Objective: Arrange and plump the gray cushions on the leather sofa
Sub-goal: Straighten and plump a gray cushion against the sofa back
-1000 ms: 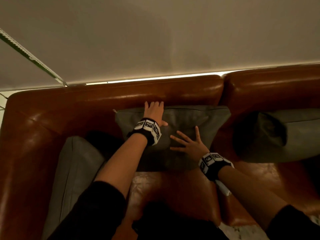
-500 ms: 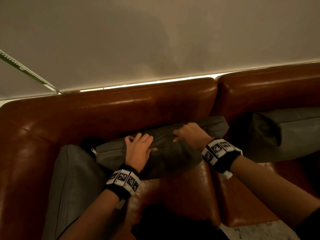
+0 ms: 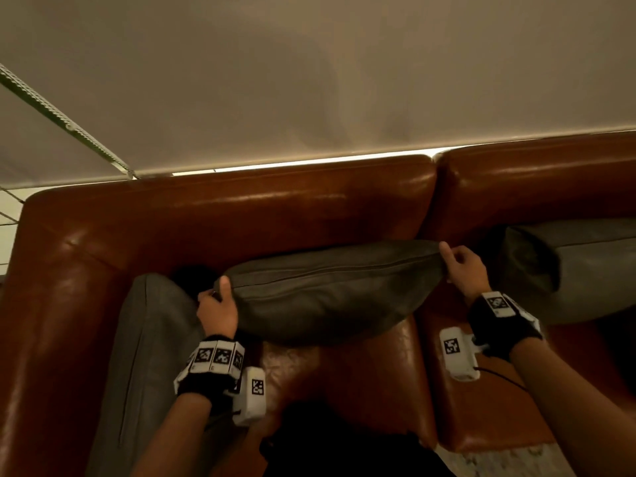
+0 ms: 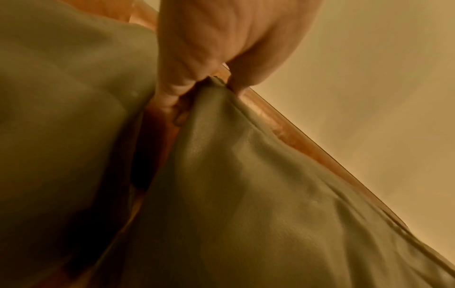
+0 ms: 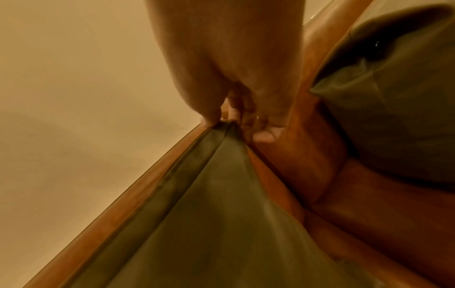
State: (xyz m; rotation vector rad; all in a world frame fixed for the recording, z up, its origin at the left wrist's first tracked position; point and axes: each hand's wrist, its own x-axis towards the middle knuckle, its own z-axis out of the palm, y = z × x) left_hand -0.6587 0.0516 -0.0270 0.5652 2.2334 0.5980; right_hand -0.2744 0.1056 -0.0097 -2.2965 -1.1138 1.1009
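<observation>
A gray cushion [image 3: 330, 290] hangs stretched between my hands above the seat of the brown leather sofa [image 3: 241, 215], its zipped edge facing up. My left hand [image 3: 218, 306] grips its left corner, thumb on top. My right hand [image 3: 459, 266] pinches its right corner. The left wrist view shows the fingers [image 4: 172, 81] pinching the corner of the gray cushion [image 4: 258, 194]. In the right wrist view the fingertips [image 5: 264, 134] close on the corner of the same cushion [image 5: 221, 214].
A second gray cushion [image 3: 148, 356] leans against the left armrest. A third [image 3: 571, 270] lies on the right seat against the backrest. A pale wall [image 3: 309, 80] rises behind the sofa. Bare seat leather [image 3: 361, 383] shows below the held cushion.
My hands left the cushion's face, slid apart to its two corners and took hold. The cushion came away from the backrest and now hangs stretched wide between them.
</observation>
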